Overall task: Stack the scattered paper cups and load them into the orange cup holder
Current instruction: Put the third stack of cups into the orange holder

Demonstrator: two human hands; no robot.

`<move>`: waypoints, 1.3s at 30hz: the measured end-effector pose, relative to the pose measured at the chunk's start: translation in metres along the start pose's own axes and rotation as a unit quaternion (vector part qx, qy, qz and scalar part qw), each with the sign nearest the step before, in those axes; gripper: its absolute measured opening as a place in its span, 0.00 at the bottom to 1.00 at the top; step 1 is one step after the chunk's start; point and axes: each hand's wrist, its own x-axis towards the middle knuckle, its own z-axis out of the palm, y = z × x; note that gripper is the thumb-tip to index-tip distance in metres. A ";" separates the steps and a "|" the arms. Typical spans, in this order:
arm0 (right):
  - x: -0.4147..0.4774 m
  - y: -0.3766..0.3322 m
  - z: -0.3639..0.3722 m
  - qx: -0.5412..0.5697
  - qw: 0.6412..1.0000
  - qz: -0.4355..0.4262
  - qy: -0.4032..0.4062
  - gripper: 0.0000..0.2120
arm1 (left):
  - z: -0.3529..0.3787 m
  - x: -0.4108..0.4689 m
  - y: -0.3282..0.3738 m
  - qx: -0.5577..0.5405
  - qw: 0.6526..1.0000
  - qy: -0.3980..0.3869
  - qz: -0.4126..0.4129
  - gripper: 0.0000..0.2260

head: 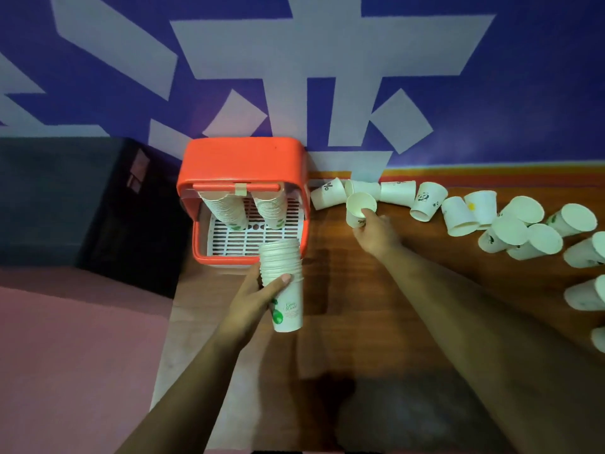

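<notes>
My left hand (258,296) grips a tall stack of nested white paper cups (284,283), held just in front of the orange cup holder (242,162). Two cup stacks (229,209) hang inside the holder above its white slotted tray (248,239). My right hand (375,232) holds a single white cup (359,208) by its side, mouth up, just right of the holder. Several loose cups (458,217) lie on their sides along the wooden table (330,244), from the wall toward the right edge.
A blue wall with pale grey shapes (294,60) stands right behind the holder and cups. A dark box (82,204) sits left of the holder, with a pink surface (75,355) below it. More cups (586,293) lie at the far right edge.
</notes>
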 end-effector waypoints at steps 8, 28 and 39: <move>-0.013 0.000 0.013 0.016 0.992 0.020 0.127 0.09 | -0.044 0.030 0.010 -0.006 0.998 -0.051 -0.022 0.24; -0.141 -0.166 0.018 0.282 0.930 -0.237 -0.018 0.11 | -0.117 0.013 0.039 0.152 0.980 -0.053 0.115 0.33; -0.125 -0.209 0.056 0.507 0.849 -0.107 -0.107 0.11 | -0.142 0.034 0.038 0.131 0.979 0.002 0.155 0.33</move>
